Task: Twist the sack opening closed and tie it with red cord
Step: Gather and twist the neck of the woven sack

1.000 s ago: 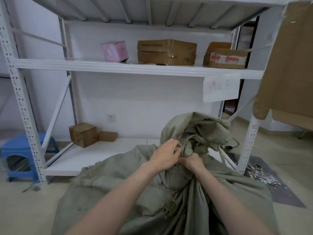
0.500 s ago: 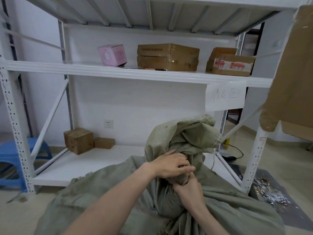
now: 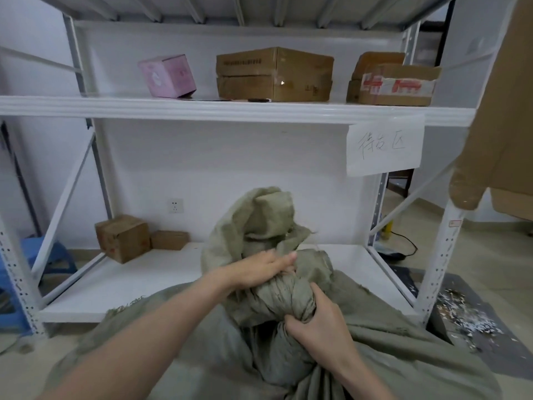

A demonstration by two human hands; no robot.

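Observation:
A large grey-green woven sack (image 3: 389, 353) fills the lower middle of the head view. Its top is gathered into a twisted neck (image 3: 284, 298), and the loose mouth (image 3: 259, 220) stands up above it. My right hand (image 3: 320, 327) is clenched around the base of the twisted neck. Higher up, my left hand (image 3: 259, 271) lies over the neck, fingers pressed around the cloth. A tiny red spot shows at my left fingertips; I cannot tell whether it is the cord.
A white metal shelf rack (image 3: 230, 109) stands right behind the sack, with cardboard boxes (image 3: 274, 75) and a pink box (image 3: 167, 76) above and small boxes (image 3: 124, 236) below. A blue stool (image 3: 17, 272) is left; debris on a dark mat (image 3: 473, 321) is right.
My right hand has slid down to the base of the neck and the twist looks tighter. My left hand has shifted over the top. The view has moved closer and to the right.

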